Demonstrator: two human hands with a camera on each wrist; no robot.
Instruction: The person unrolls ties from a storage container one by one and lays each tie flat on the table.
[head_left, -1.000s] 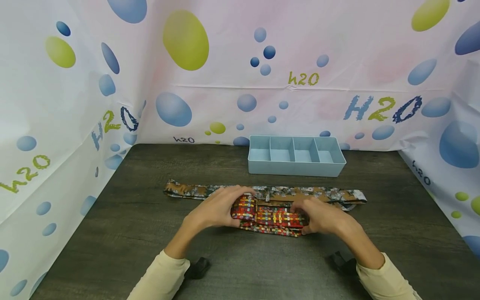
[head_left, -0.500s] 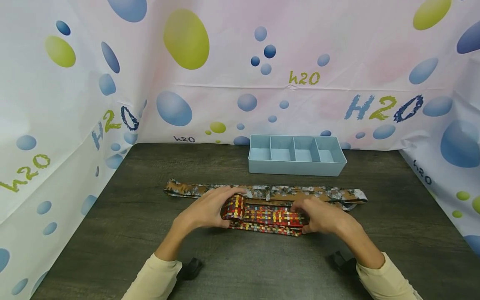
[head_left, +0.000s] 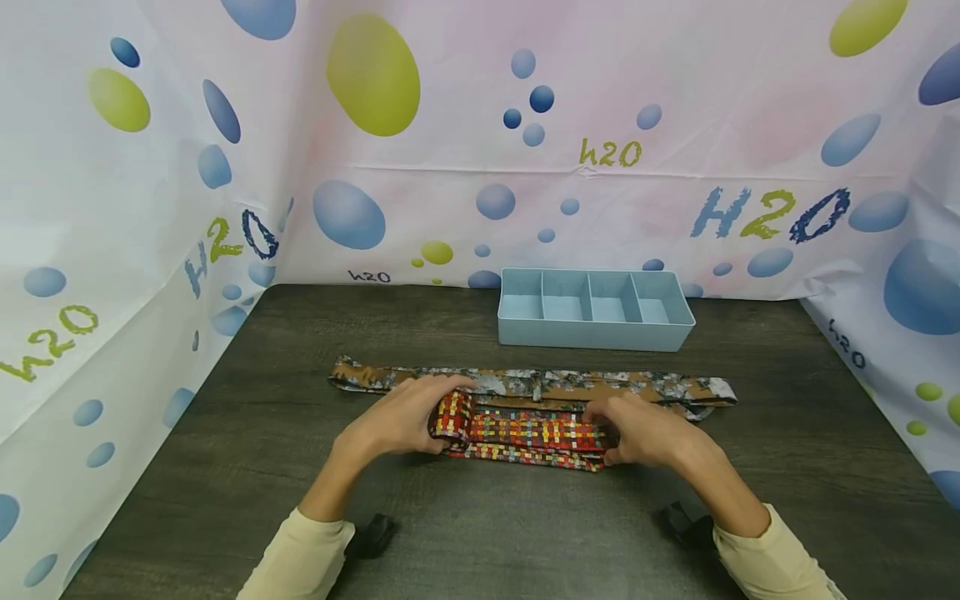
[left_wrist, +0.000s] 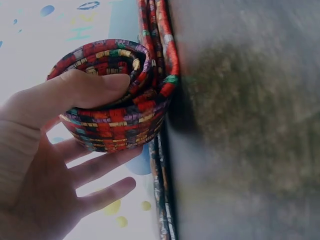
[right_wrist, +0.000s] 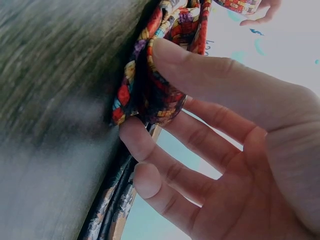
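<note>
A red, yellow and black checked necktie [head_left: 536,428] lies folded along the table, its left end wound into a roll [head_left: 453,416]. My left hand [head_left: 393,423] grips that roll, thumb over the near edge and fingers behind; the left wrist view shows the coiled layers [left_wrist: 117,131]. At the opposite end, my right hand [head_left: 651,431] pinches the necktie's fold [right_wrist: 162,95] between thumb and fingers. Just behind, a brown floral necktie [head_left: 600,386] stretches flat from left to right, partly hidden by both hands.
A pale blue tray with compartments [head_left: 596,335] stands at the back of the dark wooden table [head_left: 247,467]. A printed curtain [head_left: 450,100] encloses the back and sides. Dark straps [head_left: 372,536] hang by the wrists.
My left hand has slid left with the roll, so a longer flat stretch of the checked necktie shows. My right hand has stayed in place at the other end.
</note>
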